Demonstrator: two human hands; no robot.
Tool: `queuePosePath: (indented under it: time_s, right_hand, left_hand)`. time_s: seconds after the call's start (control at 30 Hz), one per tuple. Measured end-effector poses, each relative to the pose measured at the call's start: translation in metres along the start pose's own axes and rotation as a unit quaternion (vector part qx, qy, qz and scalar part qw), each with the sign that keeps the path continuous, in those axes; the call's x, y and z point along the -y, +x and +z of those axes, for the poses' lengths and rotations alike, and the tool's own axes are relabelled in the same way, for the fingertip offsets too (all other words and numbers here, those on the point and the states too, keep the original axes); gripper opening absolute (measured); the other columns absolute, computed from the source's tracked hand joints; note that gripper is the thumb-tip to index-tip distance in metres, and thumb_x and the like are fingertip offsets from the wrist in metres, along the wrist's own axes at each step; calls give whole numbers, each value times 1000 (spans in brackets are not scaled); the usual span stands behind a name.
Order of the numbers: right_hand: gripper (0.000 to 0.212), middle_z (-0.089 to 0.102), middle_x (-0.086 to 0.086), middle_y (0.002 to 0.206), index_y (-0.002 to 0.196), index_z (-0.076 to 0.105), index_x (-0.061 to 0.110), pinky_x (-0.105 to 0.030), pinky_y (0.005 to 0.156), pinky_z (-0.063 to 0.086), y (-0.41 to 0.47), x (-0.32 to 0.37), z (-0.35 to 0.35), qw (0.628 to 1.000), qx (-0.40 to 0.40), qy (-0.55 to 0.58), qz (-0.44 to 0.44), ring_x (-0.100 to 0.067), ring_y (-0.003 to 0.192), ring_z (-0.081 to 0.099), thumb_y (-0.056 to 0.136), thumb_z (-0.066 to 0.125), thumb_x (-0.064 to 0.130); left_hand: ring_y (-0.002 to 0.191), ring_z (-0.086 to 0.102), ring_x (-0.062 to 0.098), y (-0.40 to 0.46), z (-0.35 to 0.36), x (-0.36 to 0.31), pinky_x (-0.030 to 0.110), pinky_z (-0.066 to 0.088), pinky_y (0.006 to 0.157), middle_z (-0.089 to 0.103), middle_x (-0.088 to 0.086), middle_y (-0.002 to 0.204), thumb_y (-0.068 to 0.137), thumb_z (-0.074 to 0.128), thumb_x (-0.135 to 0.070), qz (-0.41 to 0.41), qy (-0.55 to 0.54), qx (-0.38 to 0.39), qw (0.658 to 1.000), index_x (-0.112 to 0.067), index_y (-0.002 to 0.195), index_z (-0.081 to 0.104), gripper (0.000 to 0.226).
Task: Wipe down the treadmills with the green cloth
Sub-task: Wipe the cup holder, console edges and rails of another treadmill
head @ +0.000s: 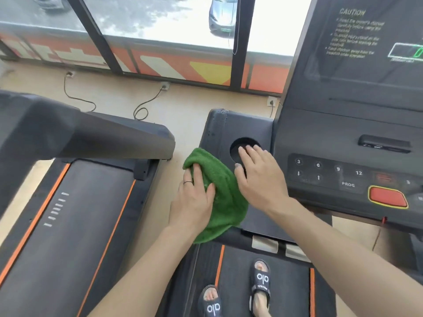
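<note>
You stand on the belt [263, 266] of the right-hand treadmill, facing its console [348, 133]. The side tray [219, 126] lies left of the console, with a round cup recess [238, 148] set in it. The cloth [219, 193] drapes over the tray's left and near edges. A second treadmill [75, 202] stands to your left. Wall sockets [164, 85] lie ahead, below the window [171, 19].

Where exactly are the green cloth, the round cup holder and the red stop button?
green cloth [220, 197]: head view, middle of its folded face.
cup holder [235, 152]: head view, dark left inside of the round recess.
red stop button [388, 197]: head view, centre of the red pad.
</note>
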State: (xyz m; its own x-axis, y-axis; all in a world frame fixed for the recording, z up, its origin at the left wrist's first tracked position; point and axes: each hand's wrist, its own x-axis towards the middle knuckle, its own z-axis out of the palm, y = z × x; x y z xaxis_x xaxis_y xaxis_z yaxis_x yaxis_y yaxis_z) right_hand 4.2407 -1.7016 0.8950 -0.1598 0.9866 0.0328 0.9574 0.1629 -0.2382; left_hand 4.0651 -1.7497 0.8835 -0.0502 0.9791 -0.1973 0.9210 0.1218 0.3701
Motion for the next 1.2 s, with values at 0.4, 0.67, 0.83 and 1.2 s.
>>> queuePosePath:
  time_s: [0.4, 0.67, 0.83, 1.2]
  right_hand:
    - [66, 13, -16, 165, 157, 16, 4, -43, 125, 9, 50, -42, 0, 992, 30, -90, -78, -28, 154, 12, 102, 3, 37]
    - [61, 17, -20, 163, 156, 21, 0, -45, 125, 12, 48, -43, -2, 995, 21, -53, -77, -31, 153, 16, 103, 15, 30]
    - [59, 19, -21, 163, 155, 23, -1, -46, 124, 14, 46, -42, -3, 996, 25, -46, -73, -32, 152, 18, 104, 21, 29]
    - [55, 36, -18, 157, 149, 40, -1, -43, 122, 22, 52, -42, -5, 998, 7, -47, -50, -29, 148, 32, 104, 25, 26]
  left_hand:
    - [134, 46, 39, 181, -19, -73, 49, 38, 103, 30, 20, 157, 108, 23, -44, -56, -32, -15, 998, -21, 160, 15, 58]
    - [128, 49, 31, 107, -6, -53, 48, 49, 90, 32, 5, 157, 105, 25, -47, -25, 26, -61, 998, -31, 161, 10, 61]
    - [122, 54, 35, 135, -8, -63, 49, 48, 88, 36, 8, 153, 106, 25, -46, -58, 18, -59, 996, -31, 161, 10, 59]
    - [141, 38, 27, 190, -17, -73, 48, 42, 103, 33, 5, 157, 108, 25, -43, 25, 2, -15, 1000, -28, 148, 43, 47]
